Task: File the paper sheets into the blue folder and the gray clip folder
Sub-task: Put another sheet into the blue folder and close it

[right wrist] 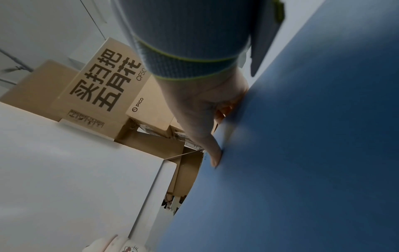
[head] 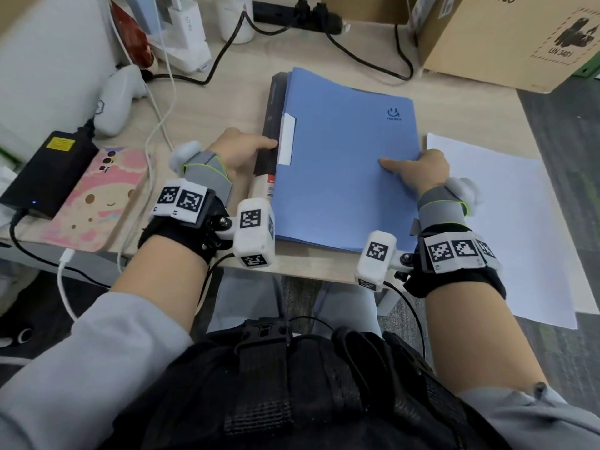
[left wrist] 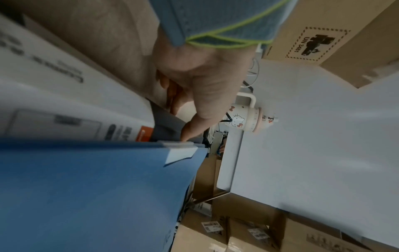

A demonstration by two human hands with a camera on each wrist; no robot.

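The blue folder (head: 344, 164) lies closed on top of the gray clip folder (head: 271, 125) in the middle of the desk. My left hand (head: 246, 151) holds the gray folder's left edge, thumb on top by the white label, fingers curled underneath; the same hand (left wrist: 200, 81) appears in the left wrist view against the gray folder (left wrist: 166, 126). My right hand (head: 418, 167) pinches the blue folder's right edge, thumb flat on the cover, fingers hidden below. The right wrist view shows that thumb (right wrist: 213, 153) pressing the blue cover (right wrist: 302, 153). A white paper sheet (head: 506, 222) lies to the right.
A black power adapter (head: 48, 173) and a pink cartoon pad (head: 97, 203) sit at the left. Cables and a white controller (head: 120, 99) lie behind them. A cardboard box (head: 506, 37) stands at the back right. The paper sheet overhangs the desk's front edge (head: 308, 271).
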